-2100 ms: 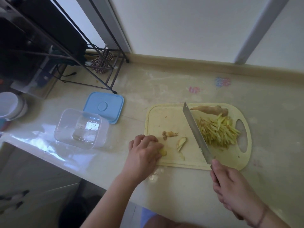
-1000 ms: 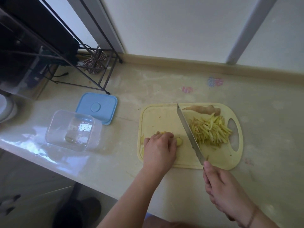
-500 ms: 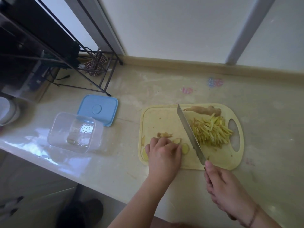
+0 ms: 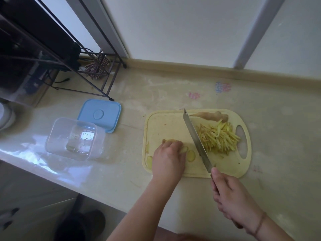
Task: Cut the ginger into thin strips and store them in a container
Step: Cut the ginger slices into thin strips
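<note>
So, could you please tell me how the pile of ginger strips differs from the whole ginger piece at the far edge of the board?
The ginger strips are thin, pale yellow sticks heaped loosely; the whole ginger piece is one knobbly lump with tan skin. The strips lie mid-board beside the knife blade; the whole piece sits at the far edge. Both rest on the cutting board, right of the blade.

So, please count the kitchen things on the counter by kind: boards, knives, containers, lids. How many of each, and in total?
Cutting board: 1
Knife: 1
Clear container: 1
Blue lid: 1
Total: 4
</note>
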### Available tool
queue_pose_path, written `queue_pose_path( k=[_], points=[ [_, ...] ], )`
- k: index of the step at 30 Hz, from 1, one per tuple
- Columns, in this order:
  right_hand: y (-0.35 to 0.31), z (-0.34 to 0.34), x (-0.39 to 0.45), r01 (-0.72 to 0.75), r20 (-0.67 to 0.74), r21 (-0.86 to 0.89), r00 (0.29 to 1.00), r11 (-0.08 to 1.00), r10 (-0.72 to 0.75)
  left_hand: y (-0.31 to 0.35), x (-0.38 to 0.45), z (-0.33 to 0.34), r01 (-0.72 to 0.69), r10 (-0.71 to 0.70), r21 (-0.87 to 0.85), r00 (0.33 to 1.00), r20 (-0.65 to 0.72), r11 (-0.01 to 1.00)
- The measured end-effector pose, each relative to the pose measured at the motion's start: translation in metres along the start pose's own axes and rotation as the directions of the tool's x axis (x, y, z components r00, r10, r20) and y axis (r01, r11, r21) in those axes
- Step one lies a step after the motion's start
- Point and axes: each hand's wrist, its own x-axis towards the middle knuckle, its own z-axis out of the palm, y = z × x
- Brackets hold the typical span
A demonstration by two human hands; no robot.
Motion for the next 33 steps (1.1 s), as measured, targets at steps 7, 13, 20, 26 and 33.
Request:
queue_pose_path(
  k=[7, 13, 20, 26, 33],
  points=[
    [0.003, 0.002, 0.001, 0.016, -0.021, -0.013, 1.0, 1.0, -0.016, 0.015, 0.0, -0.005, 0.216, -0.215, -0.009, 0.975, 0.054, 0.976],
    [0.002, 0.0, 0.001, 0.02, -0.031, -0.042, 0.999, 0.999, -0.021, 0.015, -0.001, -0.003, 0.372, -0.359, -0.151, 0.927, 0.103, 0.916],
    [0.003, 0.0, 0.002, 0.03, -0.03, -0.067, 0.999, 0.997, -0.033, 0.023, 0.0, -0.002, 0.425, -0.394, -0.334, 0.905, 0.161, 0.841],
    [0.002, -0.002, 0.002, 0.053, -0.016, -0.077, 0.998, 0.996, -0.055, 0.018, -0.001, -0.006, 0.257, -0.215, -0.241, 0.958, 0.188, 0.936],
    [0.007, 0.008, -0.009, 0.027, -0.036, -0.109, 0.999, 0.994, -0.031, 0.0, -0.013, 0.007, -0.166, 0.169, -0.129, 0.985, 0.02, 0.978]
  ],
)
